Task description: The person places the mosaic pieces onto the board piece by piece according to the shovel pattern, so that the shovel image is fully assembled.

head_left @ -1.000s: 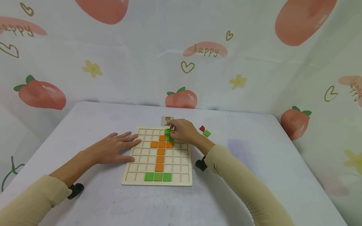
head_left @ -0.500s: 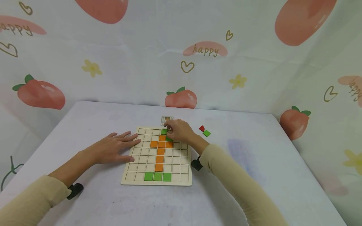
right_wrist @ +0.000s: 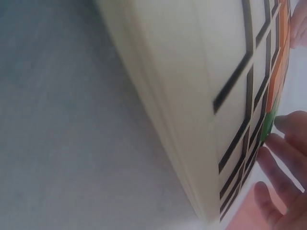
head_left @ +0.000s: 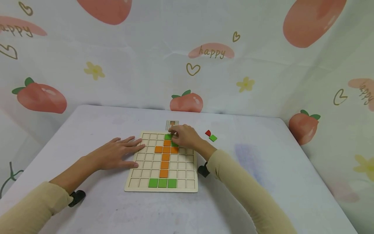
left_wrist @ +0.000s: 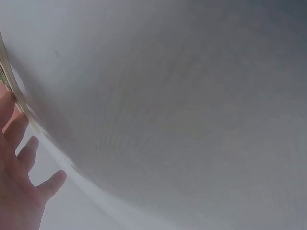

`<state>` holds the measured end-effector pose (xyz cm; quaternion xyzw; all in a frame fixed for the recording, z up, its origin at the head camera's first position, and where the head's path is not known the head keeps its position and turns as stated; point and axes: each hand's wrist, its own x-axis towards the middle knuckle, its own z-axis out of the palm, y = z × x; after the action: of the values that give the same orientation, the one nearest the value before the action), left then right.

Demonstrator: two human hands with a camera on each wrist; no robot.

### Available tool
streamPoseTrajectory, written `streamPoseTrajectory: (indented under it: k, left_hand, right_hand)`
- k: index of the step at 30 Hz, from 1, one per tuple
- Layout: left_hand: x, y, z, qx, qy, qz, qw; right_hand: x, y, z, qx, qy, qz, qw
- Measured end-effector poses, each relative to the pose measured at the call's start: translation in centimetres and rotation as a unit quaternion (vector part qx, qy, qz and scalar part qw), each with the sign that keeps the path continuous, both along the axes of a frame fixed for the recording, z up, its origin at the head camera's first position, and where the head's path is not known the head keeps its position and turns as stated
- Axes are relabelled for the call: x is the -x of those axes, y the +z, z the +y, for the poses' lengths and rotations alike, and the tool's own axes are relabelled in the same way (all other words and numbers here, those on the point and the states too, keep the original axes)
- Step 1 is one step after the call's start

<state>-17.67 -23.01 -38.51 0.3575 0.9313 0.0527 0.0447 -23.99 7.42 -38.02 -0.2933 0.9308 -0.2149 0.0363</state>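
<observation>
A pale wooden grid board (head_left: 132,189) lies on the table with orange and green square tiles in its cells. My right hand (head_left: 187,136) is bent over the board's far edge, its thumb and fingertips at a green square tile (head_left: 168,137) in the farthest row. Part of that tile and another green tile (head_left: 174,144) are covered by the hand. In the right wrist view, the fingertips (right_wrist: 283,125) meet green at the board's edge. My left hand (head_left: 115,153) lies with spread fingers, their tips on the board's left border. Orange tiles (head_left: 165,157) form a cross shape.
Beyond the board lies a small pattern card (head_left: 172,124), partly behind the right hand. A red quarter-round piece (head_left: 208,133) and a loose green tile (head_left: 213,138) lie to the right. A printed cloth (head_left: 216,81) hangs behind the white table (head_left: 257,136).
My right hand has moved slightly left with the green tile, which was raised and tilted and now lies flat in the far row. The left hand stays in place.
</observation>
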Motion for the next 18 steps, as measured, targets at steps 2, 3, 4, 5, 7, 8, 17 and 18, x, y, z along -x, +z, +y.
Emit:
streamPoseTrajectory:
  k: [2,3,4,5,7,8,17,18]
  left_hand:
    - [0.0,0.1,0.0,0.001,0.000,-0.001,1.0000]
    - [-0.1,0.1,0.0,0.002,0.001,-0.001,1.0000]
    - [-0.1,0.1,0.0,0.003,0.001,-0.002,1.0000]
    - [-0.1,0.2,0.0,0.002,0.001,-0.002,1.0000]
    - [-0.1,0.1,0.0,0.002,0.001,-0.003,1.0000]
    - [-0.1,0.1,0.0,0.001,0.001,-0.003,1.0000]
    - [-0.1,0.1,0.0,0.004,0.000,0.000,1.0000]
    - [-0.1,0.1,0.0,0.005,0.001,0.000,1.0000]
  right_hand:
    - [0.0,-0.1,0.0,-0.005,0.004,-0.001,1.000]
    - [0.0,-0.1,0.1,-0.007,0.005,-0.002,1.000]
    - [0.0,-0.1,0.1,-0.008,0.007,-0.002,1.000]
    - [0.0,-0.1,0.2,-0.011,0.010,-0.002,1.000]
    - [-0.1,0.0,0.3,-0.015,0.015,0.000,1.000]
    - [-0.2,0.1,0.4,-0.016,0.014,-0.001,1.000]
    - [-0.3,1.5,3.8,-0.024,-0.014,0.008,1.000]
    - [-0.2,1.6,4.4,-0.025,-0.018,0.014,0.999]
